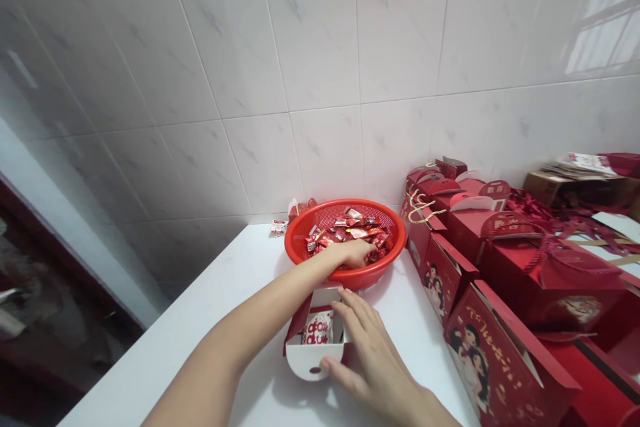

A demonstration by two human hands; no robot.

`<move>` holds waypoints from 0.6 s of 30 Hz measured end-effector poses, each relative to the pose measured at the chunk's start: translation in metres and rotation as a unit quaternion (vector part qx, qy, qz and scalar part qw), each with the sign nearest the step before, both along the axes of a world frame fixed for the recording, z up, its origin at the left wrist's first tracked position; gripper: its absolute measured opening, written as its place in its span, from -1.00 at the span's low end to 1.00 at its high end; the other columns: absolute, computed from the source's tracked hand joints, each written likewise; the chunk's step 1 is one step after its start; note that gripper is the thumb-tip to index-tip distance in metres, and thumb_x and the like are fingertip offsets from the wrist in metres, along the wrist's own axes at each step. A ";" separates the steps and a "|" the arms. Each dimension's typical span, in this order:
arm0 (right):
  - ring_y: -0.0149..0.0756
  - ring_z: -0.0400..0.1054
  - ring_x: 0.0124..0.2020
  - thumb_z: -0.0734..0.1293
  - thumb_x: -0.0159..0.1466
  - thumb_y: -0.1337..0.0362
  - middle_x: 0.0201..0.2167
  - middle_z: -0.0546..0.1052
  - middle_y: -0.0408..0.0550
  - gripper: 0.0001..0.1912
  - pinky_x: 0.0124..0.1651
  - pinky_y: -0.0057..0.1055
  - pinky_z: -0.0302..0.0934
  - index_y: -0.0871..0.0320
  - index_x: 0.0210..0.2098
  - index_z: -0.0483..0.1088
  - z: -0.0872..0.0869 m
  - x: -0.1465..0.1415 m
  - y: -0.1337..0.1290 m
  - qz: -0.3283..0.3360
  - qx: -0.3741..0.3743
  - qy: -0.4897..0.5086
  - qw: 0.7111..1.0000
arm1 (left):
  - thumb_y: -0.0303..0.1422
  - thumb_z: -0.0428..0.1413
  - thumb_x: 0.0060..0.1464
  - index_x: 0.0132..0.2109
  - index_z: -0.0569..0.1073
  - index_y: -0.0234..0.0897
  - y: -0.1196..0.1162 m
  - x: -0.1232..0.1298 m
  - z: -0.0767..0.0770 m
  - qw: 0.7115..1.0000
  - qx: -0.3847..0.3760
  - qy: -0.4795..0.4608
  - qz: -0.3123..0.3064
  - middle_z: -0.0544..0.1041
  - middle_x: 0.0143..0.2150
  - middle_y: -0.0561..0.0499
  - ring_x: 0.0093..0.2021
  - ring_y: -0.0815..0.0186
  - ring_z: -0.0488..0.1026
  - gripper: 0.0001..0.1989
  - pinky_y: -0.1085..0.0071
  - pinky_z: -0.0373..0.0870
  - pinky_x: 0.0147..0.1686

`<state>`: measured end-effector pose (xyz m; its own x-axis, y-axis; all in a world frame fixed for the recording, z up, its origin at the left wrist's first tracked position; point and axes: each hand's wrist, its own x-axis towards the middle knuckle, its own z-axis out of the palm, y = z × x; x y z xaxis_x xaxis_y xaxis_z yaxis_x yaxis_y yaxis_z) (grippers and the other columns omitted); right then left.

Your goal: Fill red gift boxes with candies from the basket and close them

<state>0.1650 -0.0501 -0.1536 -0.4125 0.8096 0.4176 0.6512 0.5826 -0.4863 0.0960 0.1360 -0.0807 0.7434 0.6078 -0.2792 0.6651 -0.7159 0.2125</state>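
My left hand [357, 253] reaches into a red plastic basket [395, 240] of wrapped candies [325, 239]. Its fingers curl down among the candies, and what they grip is hidden. In front of the basket stands a small open gift box [314, 359], red outside and white inside. A white packet with red print [318, 328] lies inside it. My right hand [370, 353] holds the box from the right, its thumb at the front flap and its fingers along the far right edge.
Several red gift boxes [505, 353] stand in rows along the right, some with rope handles. Behind the basket lie more small packets [279, 227]. A tiled wall [325, 147] borders the white table [200, 320], whose left edge drops off. A cardboard box [565, 188] sits at far right.
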 end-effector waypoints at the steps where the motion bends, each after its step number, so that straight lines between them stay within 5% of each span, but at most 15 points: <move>1: 0.14 0.05 0.40 0.37 0.28 0.15 0.38 0.15 0.36 -0.33 0.32 0.12 0.15 0.37 0.28 0.23 0.000 0.000 -0.001 0.000 0.002 -0.001 1.000 | -0.54 0.20 -0.09 0.10 0.48 -0.31 -0.002 0.000 0.001 1.000 0.003 0.005 0.002 0.61 -0.10 -0.16 -0.20 0.11 0.54 -0.47 0.39 0.42 -0.27; 7: 0.13 0.10 0.38 0.38 0.27 0.13 0.37 0.18 0.31 -0.41 0.29 0.09 0.20 0.29 0.21 0.30 0.004 0.001 -0.002 0.001 0.011 0.003 1.000 | -0.53 0.18 -0.08 -0.21 0.56 -0.29 0.002 -0.007 0.005 0.999 0.029 0.012 0.043 0.59 -0.31 -0.02 -0.29 0.20 0.51 -0.78 0.43 0.38 -0.30; 11: 0.12 0.07 0.39 0.38 0.28 0.14 0.38 0.16 0.28 -0.42 0.31 0.09 0.18 0.25 0.21 0.29 0.005 0.001 -0.003 -0.002 0.004 -0.005 1.000 | -0.51 0.17 -0.05 -0.19 0.56 -0.31 0.008 -0.015 0.009 0.994 0.058 0.007 0.091 0.60 -0.27 -0.09 -0.27 0.15 0.51 -0.78 0.39 0.38 -0.29; 18: 0.11 0.07 0.39 0.37 0.28 0.15 0.39 0.15 0.26 -0.45 0.31 0.06 0.18 0.22 0.20 0.30 0.005 0.000 -0.003 0.001 0.011 -0.009 1.000 | -0.48 0.16 -0.07 -0.24 0.60 -0.26 -0.006 -0.011 0.011 0.999 -0.015 0.029 0.021 0.60 -0.34 0.00 -0.35 0.23 0.48 -0.80 0.43 0.34 -0.34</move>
<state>0.1654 -0.0526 -0.1486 -0.4211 0.8000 0.4273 0.6585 0.5937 -0.4625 0.0847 0.1304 -0.0697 0.6986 0.6292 -0.3408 0.7071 -0.6801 0.1938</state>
